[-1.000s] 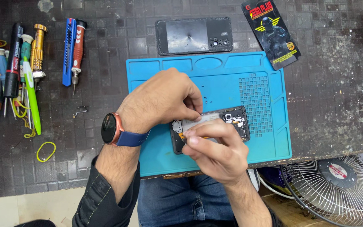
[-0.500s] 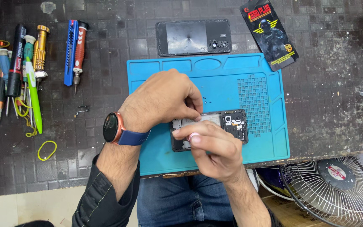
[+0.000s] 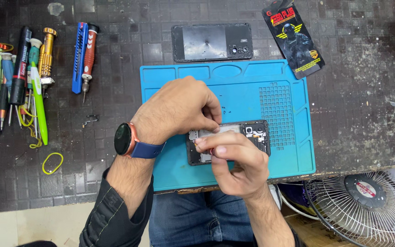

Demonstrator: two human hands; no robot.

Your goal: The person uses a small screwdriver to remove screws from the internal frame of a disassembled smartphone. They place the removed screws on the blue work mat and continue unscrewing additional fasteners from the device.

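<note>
Left hand (image 3: 179, 110) is pinning the opened phone (image 3: 228, 142) flat on the blue mat (image 3: 234, 87) while right hand (image 3: 234, 160) is pinching something small at its midframe; best lifting gently, grip staying narrow

Blue mat (image 3: 234, 82) top bare; screwdrivers (image 3: 24, 77) crowd far left.

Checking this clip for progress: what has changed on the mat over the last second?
Very little. The right hand has crept slightly up and left over the opened phone, fingertips now meeting those of the left hand. Both hands stay on the phone, which has not moved on the blue mat. The back cover is unmoved.
</note>
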